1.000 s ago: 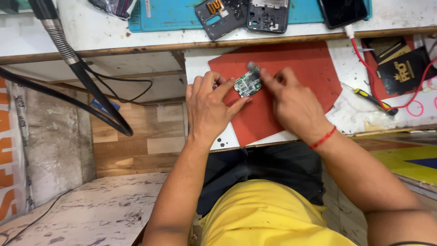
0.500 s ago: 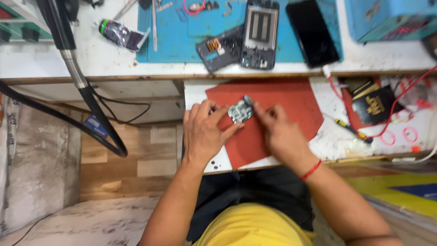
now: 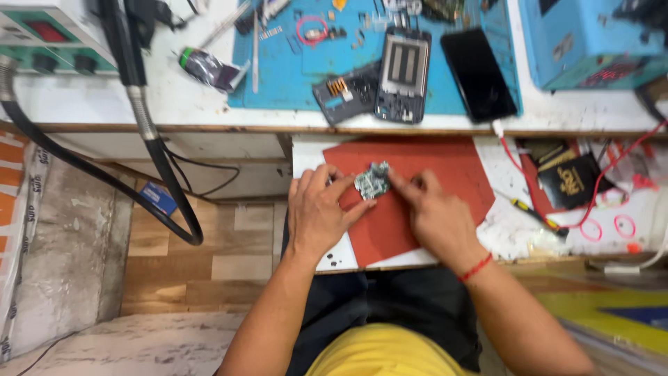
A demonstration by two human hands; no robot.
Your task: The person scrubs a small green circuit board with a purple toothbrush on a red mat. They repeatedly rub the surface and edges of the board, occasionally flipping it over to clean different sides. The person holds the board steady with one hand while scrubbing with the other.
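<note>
The circuit board [image 3: 372, 182] sits between both hands' fingertips (over the red mat [image 3: 445, 167]).

A black phone screen [image 3: 479, 73], a dark glossy rectangle, is laid slantwise at the right edge of the blue mat [image 3: 278, 76] on the upper worktop [image 3: 104, 104]. A crumpled dark plastic packet [image 3: 209, 68] with a green end is seen left of that mat. A small red display [image 3: 43, 29] is set in the pale unit at the worktop's left corner. On the lower tray [image 3: 511, 233], near its right edge, a black packet [image 3: 572, 179] with gold print is placed. A blue label [image 3: 158, 198] is fixed below the worktop.
</note>
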